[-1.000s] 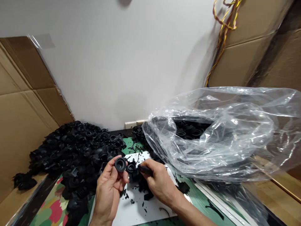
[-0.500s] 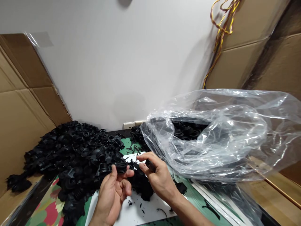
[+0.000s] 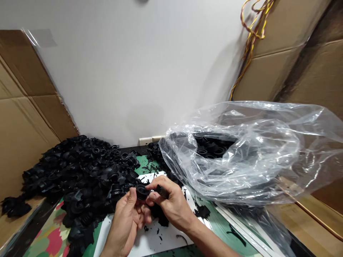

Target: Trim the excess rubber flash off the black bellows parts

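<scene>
The left hand (image 3: 124, 217) was closed on a black rubber bellows boot (image 3: 142, 192) — thumb on top, fingers curled beneath it — while the right hand (image 3: 171, 203) pinched a small dark object (image 3: 162, 191), its fingertips just beside the boot's rim. Both hands were over a white sheet (image 3: 160, 239) strewn with black rubber scraps (image 3: 146, 228), beside a heap of similar boots (image 3: 80, 175) — a clear plastic bag (image 3: 230, 153) held more.

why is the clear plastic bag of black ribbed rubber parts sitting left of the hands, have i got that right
Not quite: the clear plastic bag sits to the right of the left hand and right hand, as the head view shows. It does hold black ribbed rubber parts.
</scene>
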Tool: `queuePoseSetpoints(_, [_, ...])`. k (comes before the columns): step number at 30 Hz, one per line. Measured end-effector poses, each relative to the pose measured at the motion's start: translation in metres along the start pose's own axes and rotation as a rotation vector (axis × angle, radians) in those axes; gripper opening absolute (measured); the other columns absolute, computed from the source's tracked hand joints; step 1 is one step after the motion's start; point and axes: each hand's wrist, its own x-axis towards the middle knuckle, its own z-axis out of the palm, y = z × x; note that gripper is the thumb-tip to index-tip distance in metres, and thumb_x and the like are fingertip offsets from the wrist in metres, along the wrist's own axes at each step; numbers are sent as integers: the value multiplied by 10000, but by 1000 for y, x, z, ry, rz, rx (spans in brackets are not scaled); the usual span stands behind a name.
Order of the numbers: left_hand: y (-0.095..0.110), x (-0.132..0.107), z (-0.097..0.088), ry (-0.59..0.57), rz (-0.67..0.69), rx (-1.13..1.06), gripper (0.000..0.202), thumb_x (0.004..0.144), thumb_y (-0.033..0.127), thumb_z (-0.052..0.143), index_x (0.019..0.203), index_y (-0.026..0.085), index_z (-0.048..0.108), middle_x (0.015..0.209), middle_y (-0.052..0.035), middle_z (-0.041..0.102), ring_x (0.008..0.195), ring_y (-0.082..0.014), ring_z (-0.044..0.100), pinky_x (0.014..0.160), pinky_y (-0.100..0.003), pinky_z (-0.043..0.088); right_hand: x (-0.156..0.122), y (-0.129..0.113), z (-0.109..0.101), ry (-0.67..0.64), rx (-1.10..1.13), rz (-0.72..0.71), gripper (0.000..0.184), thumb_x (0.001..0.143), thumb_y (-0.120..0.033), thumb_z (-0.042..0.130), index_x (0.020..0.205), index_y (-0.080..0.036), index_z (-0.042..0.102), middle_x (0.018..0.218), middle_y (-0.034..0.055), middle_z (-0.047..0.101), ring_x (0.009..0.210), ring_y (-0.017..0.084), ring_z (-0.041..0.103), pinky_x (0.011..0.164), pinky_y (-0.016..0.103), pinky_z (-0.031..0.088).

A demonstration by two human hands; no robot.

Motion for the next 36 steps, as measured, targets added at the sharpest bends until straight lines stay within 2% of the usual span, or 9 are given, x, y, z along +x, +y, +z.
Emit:
queuePoseSetpoints(3, [1, -1, -1, -31, 48, -53, 382, 637, 464, 786, 821, 148, 676, 604, -10, 633, 407, -86, 514, 347, -165, 315, -1, -2, -1, 25, -6, -37, 111, 749, -218, 652, 849, -216, 701, 864, 37, 660, 827, 183, 618, 768, 303, 484])
queuePoseSetpoints(7, [2, -3, -2, -56, 48, -69, 403, 708, 439, 738, 993, 157, 692, 685, -38, 657, 443, -89, 515, 383, -180, 322, -2, -3, -3, 60, -44, -41, 116, 760, -207, 619, 861, -220, 675, 869, 39, 677, 836, 190, 621, 783, 316, 477])
queuePoseSetpoints(13, [1, -2, -5, -55, 46, -64, 371, 742, 431, 708, 987, 153, 686, 687, -43, 658, 430, -88, 509, 389, -182, 303, -1, -1, -3, 55, -64, -19, 101, 761, -212, 595, 825, -204, 673, 864, 45, 676, 831, 194, 617, 779, 312, 466])
queuePoseSetpoints(21, [3, -3, -3, -14, 25, -43, 398, 657, 479, 763, 847, 145, 662, 664, -35, 669, 395, -81, 505, 378, -174, 285, -1, -2, -3, 61, -91, 31, 102, 756, -179, 581, 806, -200, 667, 850, 31, 671, 816, 185, 613, 783, 301, 455])
queuePoseSetpoints(30, [2, -2, -5, -28, 48, -5, 414, 713, 482, 717, 939, 137, 680, 672, -39, 663, 425, -80, 502, 397, -182, 307, -1, 0, -2, 60, -100, 31, 111, 752, -183, 563, 804, -188, 661, 825, 35, 657, 778, 179, 594, 744, 294, 445])
queuePoseSetpoints(36, [-1, -1, -5, 14, 89, 73, 527, 687, 561, 708, 1005, 145, 651, 645, -15, 642, 427, -72, 490, 386, -171, 297, -3, -3, -3, 24, -36, 37, 97, 761, -238, 577, 780, -179, 651, 780, 39, 630, 742, 181, 579, 703, 293, 440])
